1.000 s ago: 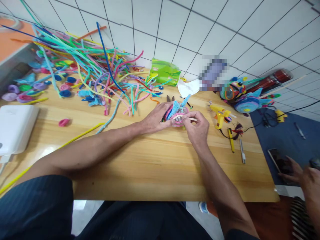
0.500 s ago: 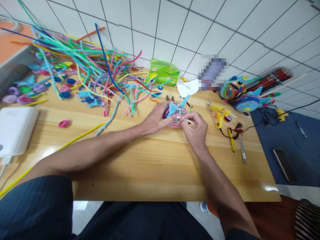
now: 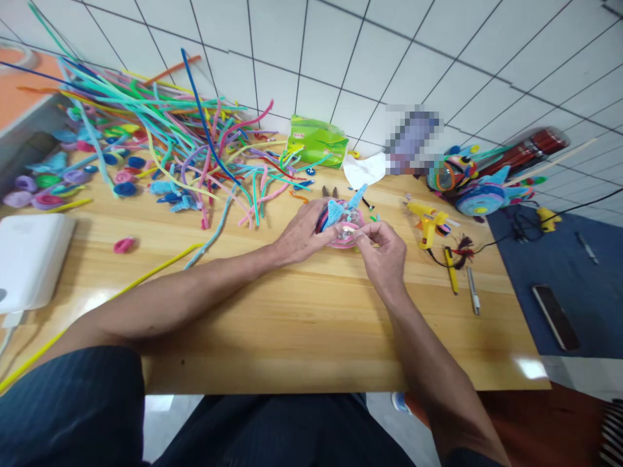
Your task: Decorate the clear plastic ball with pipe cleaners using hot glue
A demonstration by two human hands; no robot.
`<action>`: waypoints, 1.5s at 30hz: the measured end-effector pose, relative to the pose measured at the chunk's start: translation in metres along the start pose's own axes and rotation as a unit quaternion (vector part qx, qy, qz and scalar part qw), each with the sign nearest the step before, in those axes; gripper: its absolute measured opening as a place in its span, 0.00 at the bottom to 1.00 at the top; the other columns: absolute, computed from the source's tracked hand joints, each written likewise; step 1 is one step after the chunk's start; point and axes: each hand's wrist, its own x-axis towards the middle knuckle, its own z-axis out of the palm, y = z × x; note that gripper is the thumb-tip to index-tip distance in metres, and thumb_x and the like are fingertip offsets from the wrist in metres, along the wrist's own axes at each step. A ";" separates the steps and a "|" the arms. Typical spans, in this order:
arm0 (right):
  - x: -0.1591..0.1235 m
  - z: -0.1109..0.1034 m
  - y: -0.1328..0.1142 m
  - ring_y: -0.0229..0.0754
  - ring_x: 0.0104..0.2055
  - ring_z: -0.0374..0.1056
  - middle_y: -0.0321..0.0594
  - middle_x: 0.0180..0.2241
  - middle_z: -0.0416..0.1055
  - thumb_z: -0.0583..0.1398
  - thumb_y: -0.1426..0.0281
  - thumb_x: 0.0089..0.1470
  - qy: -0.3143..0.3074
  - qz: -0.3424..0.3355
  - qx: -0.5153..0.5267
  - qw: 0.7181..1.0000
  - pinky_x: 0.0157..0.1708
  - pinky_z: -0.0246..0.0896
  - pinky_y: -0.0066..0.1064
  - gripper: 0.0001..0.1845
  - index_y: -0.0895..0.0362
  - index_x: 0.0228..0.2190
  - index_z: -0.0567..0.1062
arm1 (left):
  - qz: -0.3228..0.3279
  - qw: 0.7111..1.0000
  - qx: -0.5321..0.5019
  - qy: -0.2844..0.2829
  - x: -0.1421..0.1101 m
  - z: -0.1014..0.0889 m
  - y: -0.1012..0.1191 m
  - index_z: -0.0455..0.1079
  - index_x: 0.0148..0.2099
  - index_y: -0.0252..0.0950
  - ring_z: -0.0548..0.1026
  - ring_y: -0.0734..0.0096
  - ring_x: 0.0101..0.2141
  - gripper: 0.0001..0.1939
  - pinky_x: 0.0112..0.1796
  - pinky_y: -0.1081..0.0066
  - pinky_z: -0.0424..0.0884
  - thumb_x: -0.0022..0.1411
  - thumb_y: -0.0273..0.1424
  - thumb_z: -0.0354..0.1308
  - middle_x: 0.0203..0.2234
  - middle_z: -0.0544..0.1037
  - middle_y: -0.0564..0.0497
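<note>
A round pipe-cleaner craft piece [image 3: 349, 214], with a pink rim and light-blue pointed fins, sits on the wooden table in front of me. My left hand [image 3: 304, 232] is wrapped around its left side, thumb on the near edge. At its right edge is my right hand [image 3: 384, 253], with thumb and index finger pinched together and the other fingers curled. Whatever is between those fingertips is too small to make out. The middle of the piece looks clear and shiny, with small bits inside.
Loose pipe cleaners [image 3: 160, 123] lie heaped at the back left, near coiled pieces. A green packet [image 3: 316, 139] and white paper [image 3: 364, 170] stand by the tiled wall. To the right are a yellow glue gun [image 3: 428, 224], a yellow cutter [image 3: 451, 270] and another finished craft [image 3: 479, 198].
My right fingers have shifted slightly around the rim of the piece. A pale stick-like thing seen at them before no longer shows. My left hand keeps its hold.
</note>
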 end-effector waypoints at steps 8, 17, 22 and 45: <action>0.001 0.003 0.001 0.39 0.29 0.68 0.31 0.25 0.75 0.65 0.63 0.53 0.011 0.016 0.036 0.999 0.33 0.65 0.34 0.06 0.51 0.28 0.76 | 0.003 1.000 0.001 -0.004 -0.001 0.000 -0.001 0.67 0.69 0.36 0.74 0.47 0.66 0.32 0.69 0.46 0.68 0.72 0.50 0.58 0.65 0.77 0.36; 0.001 0.004 -0.001 0.39 0.28 0.69 0.30 0.24 0.75 0.65 0.63 0.51 0.016 0.032 0.046 0.998 0.32 0.65 0.33 0.06 0.51 0.27 0.75 | 0.011 1.000 0.007 -0.012 -0.001 -0.002 0.000 0.67 0.69 0.36 0.74 0.48 0.65 0.32 0.69 0.47 0.68 0.74 0.50 0.57 0.65 0.77 0.37; 0.002 0.005 -0.002 0.39 0.27 0.68 0.30 0.23 0.74 0.65 0.64 0.49 0.022 0.031 0.055 0.998 0.31 0.63 0.33 0.05 0.51 0.26 0.75 | 0.023 0.999 -0.003 -0.025 -0.002 -0.006 0.001 0.67 0.70 0.33 0.73 0.46 0.65 0.31 0.69 0.46 0.68 0.76 0.49 0.54 0.66 0.76 0.35; -0.004 0.005 -0.001 0.40 0.29 0.68 0.31 0.26 0.76 0.65 0.66 0.53 0.017 -0.004 0.022 1.000 0.36 0.64 0.35 0.04 0.51 0.27 0.77 | 0.058 0.998 0.006 -0.036 -0.002 -0.002 -0.015 0.64 0.72 0.35 0.72 0.44 0.68 0.34 0.70 0.45 0.66 0.72 0.48 0.58 0.68 0.74 0.34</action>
